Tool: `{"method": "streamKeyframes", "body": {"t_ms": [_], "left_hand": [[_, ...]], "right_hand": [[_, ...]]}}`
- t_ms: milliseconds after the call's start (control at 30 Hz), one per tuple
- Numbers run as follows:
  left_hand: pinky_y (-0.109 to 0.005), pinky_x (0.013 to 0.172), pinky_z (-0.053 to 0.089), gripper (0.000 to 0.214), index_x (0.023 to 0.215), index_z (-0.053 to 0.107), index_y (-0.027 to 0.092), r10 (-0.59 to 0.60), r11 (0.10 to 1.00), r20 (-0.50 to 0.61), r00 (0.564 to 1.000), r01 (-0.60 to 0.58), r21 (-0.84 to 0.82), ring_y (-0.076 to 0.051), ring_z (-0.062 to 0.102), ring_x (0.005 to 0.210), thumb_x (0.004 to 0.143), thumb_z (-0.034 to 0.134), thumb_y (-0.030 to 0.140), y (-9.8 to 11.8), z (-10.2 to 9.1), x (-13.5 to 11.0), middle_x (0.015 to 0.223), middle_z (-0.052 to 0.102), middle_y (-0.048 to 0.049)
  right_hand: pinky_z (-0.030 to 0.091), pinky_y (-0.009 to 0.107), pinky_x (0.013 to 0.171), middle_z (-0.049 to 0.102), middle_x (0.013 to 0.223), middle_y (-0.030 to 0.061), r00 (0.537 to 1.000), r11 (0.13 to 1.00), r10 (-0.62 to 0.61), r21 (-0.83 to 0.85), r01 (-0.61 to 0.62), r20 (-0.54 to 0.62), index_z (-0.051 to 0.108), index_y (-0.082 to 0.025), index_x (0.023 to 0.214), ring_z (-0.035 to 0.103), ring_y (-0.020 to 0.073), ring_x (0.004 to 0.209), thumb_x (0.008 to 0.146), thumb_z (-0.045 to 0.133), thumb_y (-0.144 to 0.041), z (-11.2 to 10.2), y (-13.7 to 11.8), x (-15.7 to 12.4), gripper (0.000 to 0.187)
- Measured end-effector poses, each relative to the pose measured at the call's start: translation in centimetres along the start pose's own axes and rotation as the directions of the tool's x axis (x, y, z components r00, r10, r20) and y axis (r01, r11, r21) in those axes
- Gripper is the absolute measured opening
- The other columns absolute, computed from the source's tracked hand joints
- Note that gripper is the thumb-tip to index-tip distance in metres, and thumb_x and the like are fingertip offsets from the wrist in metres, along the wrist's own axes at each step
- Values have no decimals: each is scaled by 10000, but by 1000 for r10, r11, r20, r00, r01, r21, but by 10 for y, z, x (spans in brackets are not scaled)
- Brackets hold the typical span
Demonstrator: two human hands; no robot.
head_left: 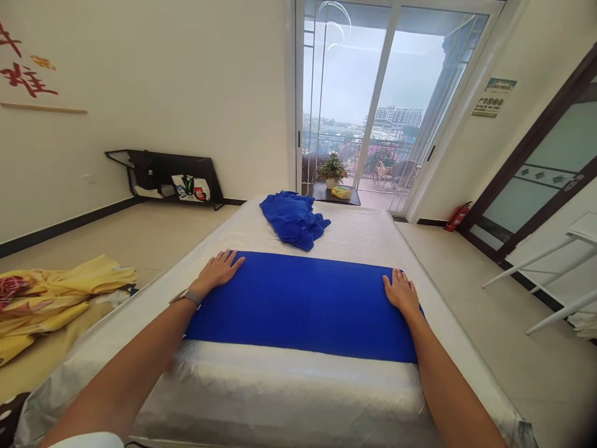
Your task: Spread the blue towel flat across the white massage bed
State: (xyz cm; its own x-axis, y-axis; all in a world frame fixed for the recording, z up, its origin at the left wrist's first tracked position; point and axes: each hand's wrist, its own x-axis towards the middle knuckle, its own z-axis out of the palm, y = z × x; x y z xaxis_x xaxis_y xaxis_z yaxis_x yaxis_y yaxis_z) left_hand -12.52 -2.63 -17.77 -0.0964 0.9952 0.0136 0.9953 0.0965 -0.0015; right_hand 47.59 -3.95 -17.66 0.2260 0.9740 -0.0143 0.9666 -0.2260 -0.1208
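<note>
Fingers (229,261) spread wide and flat, gripping nothing! The left hand (217,272) and right hand (401,294) press on the far corners of a folded blue towel (301,308), lying across a white mattress (280,392). Just beyond, a crumpled blue cloth (293,219) sits on the mattress, with a yellow garment (51,298) beside it on the left.

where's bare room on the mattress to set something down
The widest free patch is the strip of white quilted mattress between the flat blue cloth and the near edge. Another lies beyond that cloth, right of the crumpled blue cloth. It's crowded where the two cloths nearly meet, and at the flat cloth's ends, under the left hand and right hand.
</note>
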Motion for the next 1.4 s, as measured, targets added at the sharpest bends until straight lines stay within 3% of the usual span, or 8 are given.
{"method": "streamKeyframes", "body": {"t_ms": [167, 267, 400, 533, 667, 1033, 1267, 1400], "left_hand": [[-529, 1226, 232, 858, 1504, 476, 58, -145, 986, -5, 989, 145, 83, -350, 342, 1512, 996, 193, 688, 46, -32, 5, 1586, 415, -255], [-472, 1241, 228, 852, 1503, 464, 33, 83, 996, -92, 992, -79, 42, -324, 316, 1528, 1013, 169, 664, 114, -36, 2, 1602, 398, -241], [-426, 1262, 196, 789, 1551, 415, 98, 439, 893, -100, 893, -446, -63, -257, 270, 1552, 1041, 105, 614, 210, -19, -9, 1639, 369, -160], [-433, 1274, 149, 786, 1611, 315, 148, 491, 856, -44, 870, -491, -165, -239, 202, 1574, 1035, 95, 635, 246, 0, -15, 1685, 271, -107], [-444, 1273, 122, 793, 1633, 264, 187, 432, 883, -4, 902, -424, -199, -242, 180, 1580, 1021, 89, 661, 215, 5, -10, 1696, 237, -77], [-478, 1272, 128, 859, 1626, 235, 85, 9, 992, -1, 1000, -9, -129, -277, 174, 1579, 1004, 90, 660, 25, 2, 2, 1698, 224, -126], [-491, 1271, 135, 852, 1616, 280, 114, -29, 987, -57, 998, 20, -161, -271, 179, 1578, 1003, 124, 684, 19, 6, -1, 1692, 255, -119], [-492, 1274, 132, 841, 1619, 284, 132, -43, 983, -61, 997, 31, -181, -272, 175, 1579, 1004, 123, 682, 21, 6, 0, 1695, 251, -110]], "right_hand": [[100, 436, 1277, 198, 1709, 93, 1000, 999, -5, 35, 6, -25, 212, -56, 1641, 144, 230, 1579, 1044, 113, -518, 1, -2, -2, 762], [91, 434, 1278, 195, 1711, 88, 1000, 999, -1, 49, 2, -16, 210, -60, 1642, 136, 227, 1579, 1046, 104, -514, 0, -2, -2, 756], [77, 433, 1280, 168, 1717, 83, 1000, 999, 1, 52, -1, -4, 188, -61, 1646, 113, 224, 1583, 1048, 95, -511, -1, -1, -3, 754], [77, 429, 1279, 169, 1717, 93, 1000, 999, -4, 45, 4, 5, 190, -62, 1647, 114, 224, 1583, 1049, 95, -508, -1, -1, -3, 752], [85, 430, 1280, 178, 1716, 84, 1000, 999, -8, 43, 8, -5, 201, -66, 1645, 125, 223, 1582, 1048, 105, -517, -1, 0, -2, 754], [94, 421, 1280, 178, 1718, 68, 1000, 1000, 15, 16, -15, -6, 192, -107, 1655, 118, 205, 1583, 1046, 119, -527, 4, 4, 4, 744], [151, 510, 1260, 215, 1708, 100, 995, 990, 95, -102, -93, 11, 242, -119, 1645, 169, 270, 1574, 1051, 154, -449, -14, -7, -4, 686], [158, 540, 1241, 345, 1652, 161, 985, 980, 59, -179, -88, -160, 510, -92, 1515, 227, 310, 1554, 1029, 194, -272, -25, -61, -21, 606]]}}
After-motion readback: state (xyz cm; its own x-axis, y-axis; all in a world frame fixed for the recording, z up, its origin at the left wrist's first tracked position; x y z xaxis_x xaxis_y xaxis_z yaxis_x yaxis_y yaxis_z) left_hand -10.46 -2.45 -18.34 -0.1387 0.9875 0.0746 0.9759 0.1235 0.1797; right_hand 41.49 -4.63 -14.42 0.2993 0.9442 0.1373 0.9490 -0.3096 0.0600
